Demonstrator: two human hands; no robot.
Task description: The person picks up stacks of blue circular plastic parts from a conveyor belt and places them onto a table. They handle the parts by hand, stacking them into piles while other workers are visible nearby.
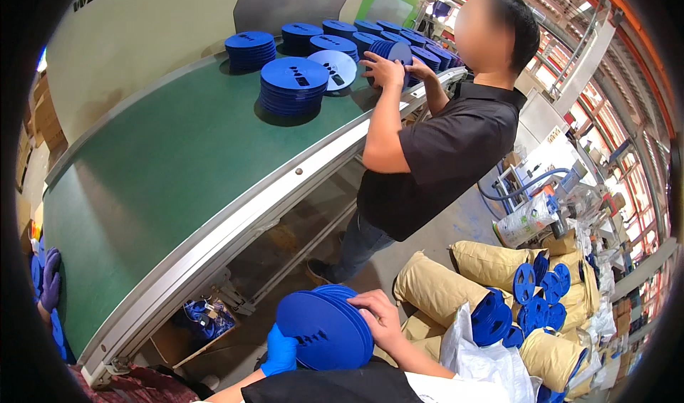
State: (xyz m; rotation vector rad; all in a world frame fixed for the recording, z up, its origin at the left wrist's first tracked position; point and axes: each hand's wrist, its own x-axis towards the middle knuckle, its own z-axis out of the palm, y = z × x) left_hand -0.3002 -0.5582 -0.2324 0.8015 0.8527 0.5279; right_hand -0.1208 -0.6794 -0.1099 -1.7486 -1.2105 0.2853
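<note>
Bulging brown sacks (436,286) lie beside a crumpled white bag (483,360)

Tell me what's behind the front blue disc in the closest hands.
More blue discs: their edges show by the right hand. The front disc covers their middles, which can't be seen.

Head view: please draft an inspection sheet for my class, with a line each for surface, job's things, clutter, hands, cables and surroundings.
Surface: green conveyor belt with a metal side rail; stacks of blue discs stand toward its far end.
Job's things: held stack of blue discs, off the belt, several edges showing.
Clutter: tan sacks, some holding blue discs; white bag; open cardboard box below the belt.
Hands: gloved left hand and bare right hand hold the stack from opposite sides.
Cables: one curved dark hose or cable beyond the co-worker.
Surroundings: co-worker holding another stack; someone's purple-gloved hand at the left edge.
</note>
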